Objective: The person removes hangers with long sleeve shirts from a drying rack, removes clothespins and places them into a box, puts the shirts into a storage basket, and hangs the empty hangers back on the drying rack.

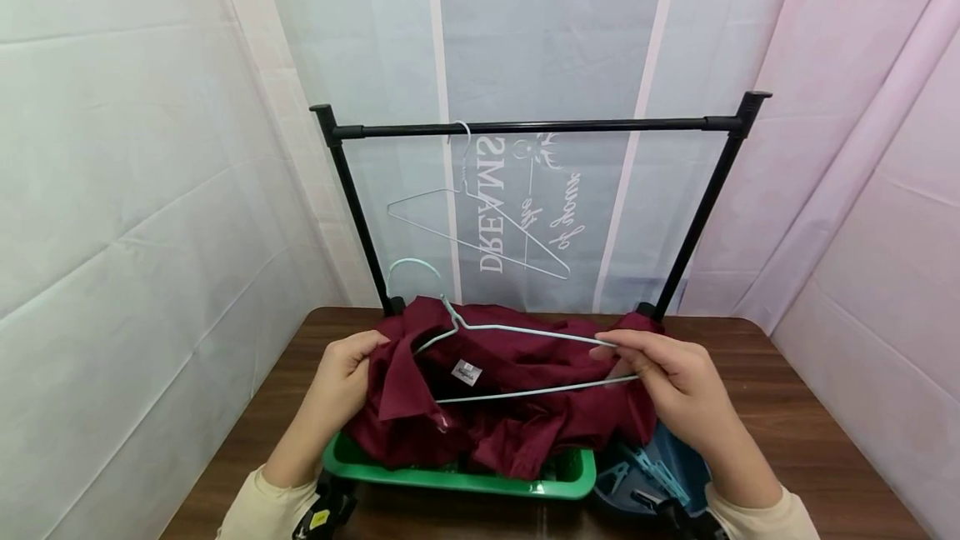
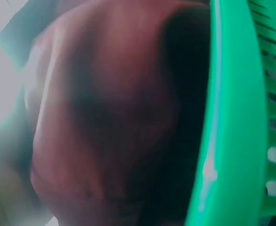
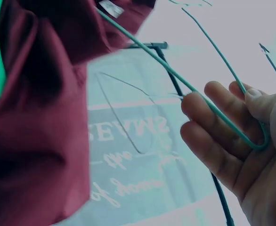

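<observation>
A maroon shirt [image 1: 525, 432] with a collar and a white label [image 1: 467, 372] lies bunched over a green basket [image 1: 465, 480]. My left hand [image 1: 341, 382] pinches the fabric at the collar side. In the left wrist view, blurred maroon cloth [image 2: 114, 117] fills the middle beside the green basket rim [image 2: 234, 117]. My right hand [image 1: 682, 382] holds one end of a mint-green hanger [image 1: 532, 329]; its thumb presses the wire in the right wrist view, with the bend across the palm [image 3: 260, 141]. The hanger's other end is inside the shirt's neck opening, and its hook points up and left.
Behind the shirt stands a black rack [image 1: 600, 125] with a thin wire hanger [image 1: 517, 261] on its bar. A blue container [image 1: 693, 461] with clothespins [image 1: 656, 473] sits right of the basket on the brown wooden table [image 1: 810, 440]. Pale curtains surround the table.
</observation>
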Motion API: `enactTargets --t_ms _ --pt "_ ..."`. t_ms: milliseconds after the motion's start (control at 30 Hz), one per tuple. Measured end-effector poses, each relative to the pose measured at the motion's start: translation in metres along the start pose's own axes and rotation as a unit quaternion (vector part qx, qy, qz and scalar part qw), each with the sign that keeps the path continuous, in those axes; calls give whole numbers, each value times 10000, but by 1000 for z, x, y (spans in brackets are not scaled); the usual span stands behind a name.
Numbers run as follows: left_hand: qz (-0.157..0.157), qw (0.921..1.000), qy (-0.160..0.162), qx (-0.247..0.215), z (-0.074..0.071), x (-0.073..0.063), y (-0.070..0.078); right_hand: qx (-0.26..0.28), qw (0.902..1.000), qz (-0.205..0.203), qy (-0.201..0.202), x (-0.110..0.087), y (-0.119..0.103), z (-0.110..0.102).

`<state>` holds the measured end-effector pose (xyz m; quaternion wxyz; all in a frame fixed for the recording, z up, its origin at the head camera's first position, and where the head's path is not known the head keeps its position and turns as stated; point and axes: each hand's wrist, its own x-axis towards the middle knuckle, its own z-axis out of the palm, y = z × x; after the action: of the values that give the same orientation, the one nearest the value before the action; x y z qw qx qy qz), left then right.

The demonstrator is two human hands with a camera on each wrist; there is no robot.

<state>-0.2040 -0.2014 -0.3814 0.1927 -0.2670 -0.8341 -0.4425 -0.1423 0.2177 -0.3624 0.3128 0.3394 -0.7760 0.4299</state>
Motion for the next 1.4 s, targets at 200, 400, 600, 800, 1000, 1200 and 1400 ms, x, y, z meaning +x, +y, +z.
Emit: enactTargets --t_ms 200,400,600,800,1000,1200,1400 --pt "-392 9990 11 -223 -1 -1 0 535 9972 -513 -32 -2 5 -20" --pt "-830 9951 -419 -338 -1 -3 5 500 9970 -580 64 -5 8 -39" --pt "-786 9954 -488 -241 0 -3 5 437 9979 -453 168 -9 9 -59" --pt "-776 9945 -687 141 -1 0 6 611 9980 -106 90 -22 15 -85" --pt "-578 9941 -856 338 -5 1 11 885 9957 0 277 -33 14 -112" --pt "-516 9939 -877 426 -9 2 9 355 9962 408 678 -39 9 -131" --pt "-543 9938 -889 378 -9 5 7 1024 9898 232 960 -42 13 -139"
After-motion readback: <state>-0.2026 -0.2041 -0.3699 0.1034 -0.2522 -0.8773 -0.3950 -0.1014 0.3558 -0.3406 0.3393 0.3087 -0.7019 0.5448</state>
